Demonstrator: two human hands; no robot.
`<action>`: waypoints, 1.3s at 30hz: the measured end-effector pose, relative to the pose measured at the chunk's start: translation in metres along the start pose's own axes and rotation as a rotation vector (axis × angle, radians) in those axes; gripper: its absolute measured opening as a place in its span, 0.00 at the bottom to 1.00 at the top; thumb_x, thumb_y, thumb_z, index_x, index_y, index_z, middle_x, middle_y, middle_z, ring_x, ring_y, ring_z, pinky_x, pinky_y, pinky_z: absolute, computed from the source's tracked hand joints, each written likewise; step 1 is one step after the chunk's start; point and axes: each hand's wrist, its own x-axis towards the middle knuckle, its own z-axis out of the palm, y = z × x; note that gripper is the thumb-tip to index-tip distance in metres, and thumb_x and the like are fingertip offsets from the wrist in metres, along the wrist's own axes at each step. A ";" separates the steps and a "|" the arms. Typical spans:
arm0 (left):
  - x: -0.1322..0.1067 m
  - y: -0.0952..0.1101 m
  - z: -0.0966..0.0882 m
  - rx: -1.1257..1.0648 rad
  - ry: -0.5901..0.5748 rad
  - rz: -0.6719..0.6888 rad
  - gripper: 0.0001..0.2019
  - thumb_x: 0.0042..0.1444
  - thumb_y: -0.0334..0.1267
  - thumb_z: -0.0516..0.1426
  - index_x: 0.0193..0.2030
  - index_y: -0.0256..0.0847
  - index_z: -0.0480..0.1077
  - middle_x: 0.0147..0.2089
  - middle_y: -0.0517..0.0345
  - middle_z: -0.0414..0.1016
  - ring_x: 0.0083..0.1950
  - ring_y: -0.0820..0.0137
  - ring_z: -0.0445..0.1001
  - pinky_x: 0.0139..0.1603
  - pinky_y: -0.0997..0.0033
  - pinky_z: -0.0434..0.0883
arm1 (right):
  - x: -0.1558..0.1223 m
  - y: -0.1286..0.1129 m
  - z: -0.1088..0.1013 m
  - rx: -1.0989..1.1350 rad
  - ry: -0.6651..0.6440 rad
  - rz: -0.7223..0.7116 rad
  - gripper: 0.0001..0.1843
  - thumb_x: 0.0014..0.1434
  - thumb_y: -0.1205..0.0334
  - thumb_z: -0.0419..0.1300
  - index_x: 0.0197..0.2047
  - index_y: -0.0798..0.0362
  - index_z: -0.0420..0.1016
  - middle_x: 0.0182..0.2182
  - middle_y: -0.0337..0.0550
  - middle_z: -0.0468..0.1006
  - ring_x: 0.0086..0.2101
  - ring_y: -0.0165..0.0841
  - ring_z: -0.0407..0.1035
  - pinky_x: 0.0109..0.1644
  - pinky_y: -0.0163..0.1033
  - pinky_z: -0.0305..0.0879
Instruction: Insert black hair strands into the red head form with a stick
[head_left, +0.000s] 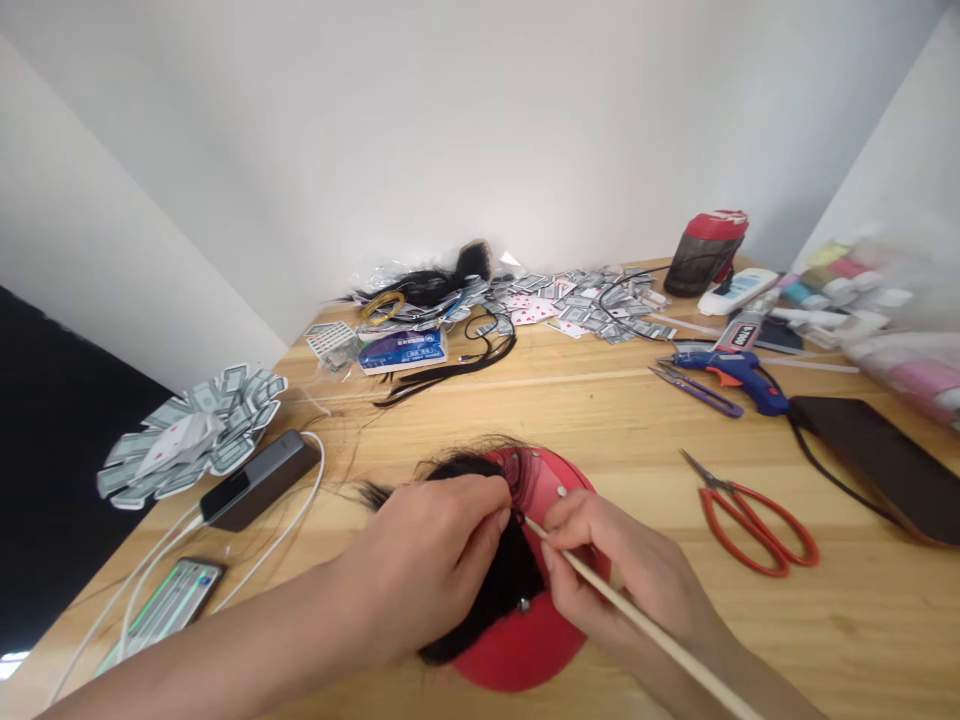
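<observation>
A round red base (517, 655) lies on the table before me, with a patch of black hair (510, 585) across it. Round-headed pins (524, 604) stick into the base near the hair's edge. My left hand (442, 545) rests over the hair, thumb and forefinger pinched on strands by the stick's tip. Between the fingers of my right hand (622, 560) is a thin, light wooden stick (645, 612), slanting down to the right. Its tip meets the hair at my left fingertips; the exact end is too small to make out.
To the right lie red-handled scissors (750, 520), purple thread snips (697, 390), a blue glue gun (735, 375) and a dark phone (877, 460). Leftward are a power bank (259, 480) with white cables and a lit phone (169, 610). Playing cards (532, 308) and hair bundles (427, 288) lie behind.
</observation>
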 end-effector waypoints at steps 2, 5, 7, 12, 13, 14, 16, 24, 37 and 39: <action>-0.004 0.000 0.006 0.052 0.068 0.056 0.13 0.66 0.29 0.45 0.31 0.42 0.63 0.27 0.62 0.69 0.26 0.72 0.67 0.27 0.74 0.60 | 0.001 0.000 0.000 -0.025 0.008 -0.080 0.12 0.58 0.76 0.51 0.36 0.47 0.61 0.28 0.36 0.72 0.27 0.29 0.70 0.29 0.31 0.66; -0.012 -0.001 0.019 0.185 0.207 0.143 0.14 0.63 0.26 0.43 0.31 0.41 0.63 0.28 0.60 0.67 0.25 0.70 0.66 0.24 0.72 0.59 | 0.002 -0.003 0.000 -0.102 -0.015 -0.149 0.14 0.58 0.79 0.51 0.35 0.48 0.62 0.27 0.39 0.73 0.27 0.30 0.70 0.30 0.33 0.68; -0.016 -0.001 0.025 0.239 0.263 0.174 0.14 0.62 0.24 0.43 0.31 0.41 0.63 0.28 0.59 0.67 0.24 0.70 0.65 0.23 0.72 0.59 | 0.002 -0.005 0.000 -0.136 -0.014 -0.156 0.14 0.57 0.80 0.51 0.35 0.48 0.62 0.27 0.39 0.73 0.27 0.31 0.71 0.31 0.33 0.70; -0.016 -0.003 0.026 0.175 0.215 0.143 0.13 0.62 0.24 0.44 0.32 0.42 0.62 0.29 0.59 0.68 0.25 0.71 0.66 0.24 0.73 0.60 | -0.002 -0.004 0.003 -0.084 0.037 -0.028 0.12 0.58 0.75 0.52 0.34 0.47 0.61 0.27 0.36 0.73 0.25 0.29 0.71 0.30 0.31 0.70; -0.015 -0.003 0.025 0.146 0.193 0.126 0.13 0.63 0.25 0.43 0.32 0.42 0.62 0.30 0.59 0.68 0.26 0.71 0.66 0.25 0.73 0.61 | -0.002 -0.004 0.003 -0.070 0.038 0.008 0.11 0.59 0.74 0.53 0.34 0.46 0.61 0.26 0.36 0.73 0.25 0.28 0.71 0.30 0.31 0.70; -0.014 -0.003 0.023 0.116 0.172 0.110 0.13 0.63 0.26 0.43 0.32 0.42 0.62 0.30 0.59 0.68 0.26 0.71 0.66 0.25 0.73 0.61 | -0.002 -0.004 0.003 -0.055 0.041 0.044 0.10 0.59 0.74 0.53 0.34 0.46 0.61 0.26 0.35 0.74 0.25 0.28 0.71 0.30 0.31 0.70; -0.013 -0.004 0.020 0.060 0.135 0.079 0.13 0.65 0.28 0.43 0.32 0.42 0.62 0.30 0.60 0.69 0.27 0.71 0.67 0.27 0.73 0.63 | -0.002 -0.007 0.002 -0.026 0.033 0.119 0.10 0.58 0.73 0.53 0.33 0.46 0.62 0.27 0.35 0.75 0.24 0.27 0.71 0.29 0.31 0.69; -0.005 0.000 0.012 -0.001 0.030 0.003 0.13 0.65 0.31 0.44 0.30 0.42 0.62 0.28 0.62 0.69 0.24 0.72 0.65 0.26 0.73 0.61 | 0.003 -0.013 -0.002 0.042 0.048 0.260 0.08 0.57 0.72 0.55 0.31 0.47 0.64 0.24 0.33 0.74 0.21 0.27 0.68 0.25 0.30 0.65; 0.007 0.013 0.000 0.263 -0.085 -0.067 0.10 0.64 0.31 0.48 0.32 0.43 0.66 0.28 0.60 0.77 0.25 0.66 0.75 0.23 0.70 0.55 | 0.007 -0.013 -0.006 0.303 -0.006 0.554 0.06 0.54 0.66 0.61 0.28 0.50 0.67 0.22 0.33 0.71 0.20 0.26 0.63 0.23 0.30 0.59; 0.008 0.016 0.000 0.317 -0.084 -0.062 0.10 0.63 0.30 0.48 0.33 0.43 0.67 0.28 0.58 0.78 0.26 0.63 0.76 0.22 0.70 0.57 | 0.004 -0.010 -0.007 0.317 -0.026 0.532 0.07 0.55 0.65 0.61 0.27 0.50 0.68 0.22 0.33 0.72 0.20 0.27 0.65 0.22 0.30 0.61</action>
